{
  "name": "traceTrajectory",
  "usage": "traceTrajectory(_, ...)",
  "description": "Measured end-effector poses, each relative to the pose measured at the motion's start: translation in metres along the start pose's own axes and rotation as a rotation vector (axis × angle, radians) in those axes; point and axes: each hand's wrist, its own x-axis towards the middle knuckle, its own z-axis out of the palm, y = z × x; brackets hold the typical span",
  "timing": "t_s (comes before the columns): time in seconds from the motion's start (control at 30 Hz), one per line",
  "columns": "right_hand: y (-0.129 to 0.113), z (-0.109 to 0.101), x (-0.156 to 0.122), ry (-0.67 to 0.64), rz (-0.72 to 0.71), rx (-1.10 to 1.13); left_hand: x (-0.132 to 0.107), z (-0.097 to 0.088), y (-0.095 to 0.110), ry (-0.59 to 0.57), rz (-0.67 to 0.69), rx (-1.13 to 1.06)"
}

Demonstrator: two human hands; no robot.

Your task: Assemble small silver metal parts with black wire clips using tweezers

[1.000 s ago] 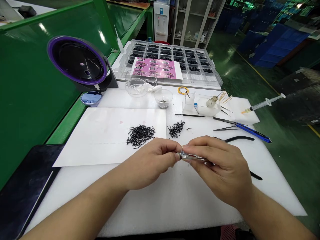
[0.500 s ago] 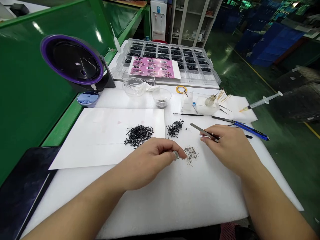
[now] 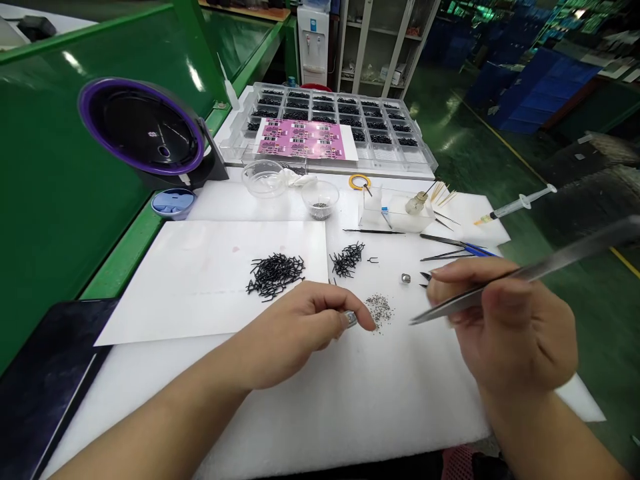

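My left hand [image 3: 305, 327] rests on the white foam mat [image 3: 350, 400], its fingers pinched on a small silvery part [image 3: 351, 319]. Just right of it lies a little heap of tiny grey specks [image 3: 380, 310]. My right hand [image 3: 505, 327] is raised off the mat and grips long steel tweezers [image 3: 520, 275], their tips pointing left toward the specks. A small metal piece [image 3: 405, 278] lies on the mat between the two hands. Two piles of black pins sit further back, a large pile [image 3: 274, 273] on white paper and a smaller pile [image 3: 347, 259].
A purple-rimmed black device [image 3: 143, 130] stands at the back left, near a blue dish [image 3: 173, 202]. A clear compartment tray [image 3: 330, 127] with a pink label sheet lies behind two small clear bowls [image 3: 320, 198]. Hand tools [image 3: 450, 243] and a syringe [image 3: 515, 205] lie at right. A dark tablet [image 3: 45, 380] sits at left.
The hands, joined over the tweezers a second ago, have parted. My right hand rose toward the camera with the tweezers; a small metal piece now lies on the mat. The left hand stayed.
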Motion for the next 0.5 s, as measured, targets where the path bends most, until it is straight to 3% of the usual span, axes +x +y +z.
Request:
traceTrajectory(0.13, -0.011, 0.007, -0.002, -0.27, -0.143, -0.181, 0.001, 0.0, 0.002, -0.006, 0.031, -0.039)
traceTrajectory(0.33, -0.022, 0.011, 0.001, -0.29, -0.274, -0.222, -0.001, 0.001, 0.002, 0.003, 0.036, -0.03)
traceTrajectory(0.5, -0.023, 0.016, 0.0, -0.331, -0.403, -0.408, -0.001, 0.001, -0.003, 0.01, 0.103, -0.081)
